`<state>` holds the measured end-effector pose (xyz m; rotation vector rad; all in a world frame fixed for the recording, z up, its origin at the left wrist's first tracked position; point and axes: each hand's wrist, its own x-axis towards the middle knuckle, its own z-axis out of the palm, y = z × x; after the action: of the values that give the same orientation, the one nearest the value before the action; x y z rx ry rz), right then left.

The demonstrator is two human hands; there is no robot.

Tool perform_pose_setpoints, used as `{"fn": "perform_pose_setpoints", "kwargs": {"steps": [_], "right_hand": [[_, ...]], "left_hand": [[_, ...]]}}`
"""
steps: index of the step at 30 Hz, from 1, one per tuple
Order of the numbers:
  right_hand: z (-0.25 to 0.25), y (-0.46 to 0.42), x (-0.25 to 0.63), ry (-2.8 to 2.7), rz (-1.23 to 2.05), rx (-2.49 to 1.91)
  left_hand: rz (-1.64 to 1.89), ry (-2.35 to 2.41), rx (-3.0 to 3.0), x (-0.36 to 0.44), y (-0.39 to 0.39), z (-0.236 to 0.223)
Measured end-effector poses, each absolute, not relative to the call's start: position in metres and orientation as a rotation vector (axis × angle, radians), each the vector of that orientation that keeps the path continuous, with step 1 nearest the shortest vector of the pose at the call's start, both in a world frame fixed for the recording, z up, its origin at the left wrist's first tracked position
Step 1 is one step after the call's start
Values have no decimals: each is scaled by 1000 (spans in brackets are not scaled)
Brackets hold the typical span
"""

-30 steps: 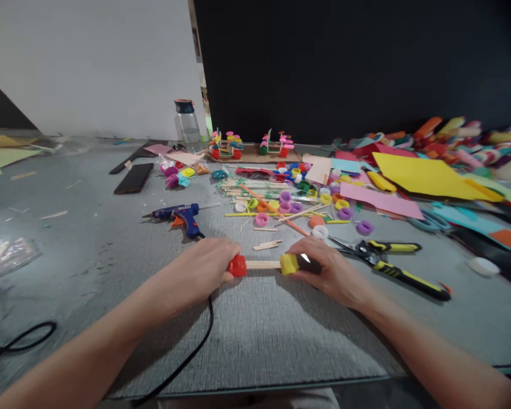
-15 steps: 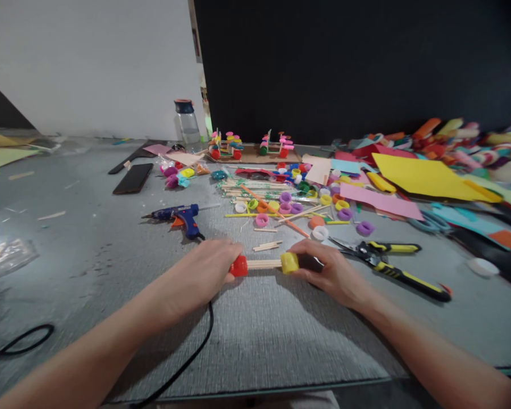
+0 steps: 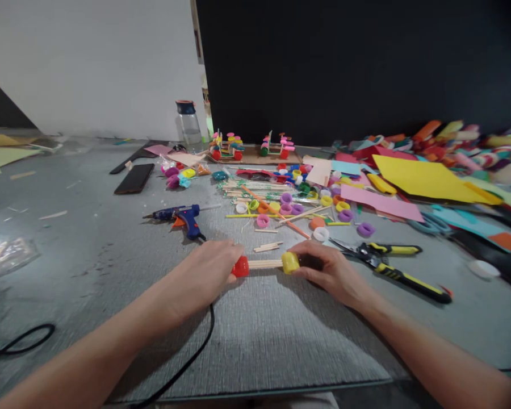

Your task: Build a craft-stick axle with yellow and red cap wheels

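A person's two bare hands work near the middle of the near edge of a grey, textured table [image 3: 255, 335]. The left hand [image 3: 208, 267] is closed around a shiny red plastic cap [image 3: 241, 267]. The right hand [image 3: 333, 271] curves its thumb and fingers narrowly onto a yellow plastic cap [image 3: 290, 263]. Between the caps runs a level row of thin, pale wooden sticks [image 3: 265, 264], joining red to yellow just above the surface. Just beyond lie short cut wooden pieces [image 3: 268, 247]. Beyond the left hand, towards the far edge, rests a blue glue gun [image 3: 187, 218] with an orange trigger. Beside the right hand, towards the right edge, lie black-and-yellow-handled pliers [image 3: 372, 258], spread open. Loose coloured plastic rings [image 3: 285, 209] scatter across the middle; a clear bottle [image 3: 189, 126] with a dark lid stands upright at the far edge.
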<state>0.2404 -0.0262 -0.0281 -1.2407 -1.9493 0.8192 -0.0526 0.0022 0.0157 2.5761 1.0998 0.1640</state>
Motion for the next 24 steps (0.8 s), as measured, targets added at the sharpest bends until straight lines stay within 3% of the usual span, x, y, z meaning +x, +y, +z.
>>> {"fn": "perform_pose_setpoints", "kwargs": {"steps": [24], "right_hand": [[-31,-26,241,-1861,879,-1243]], "left_hand": [[0,1168,2581,-41,2,24]]}}
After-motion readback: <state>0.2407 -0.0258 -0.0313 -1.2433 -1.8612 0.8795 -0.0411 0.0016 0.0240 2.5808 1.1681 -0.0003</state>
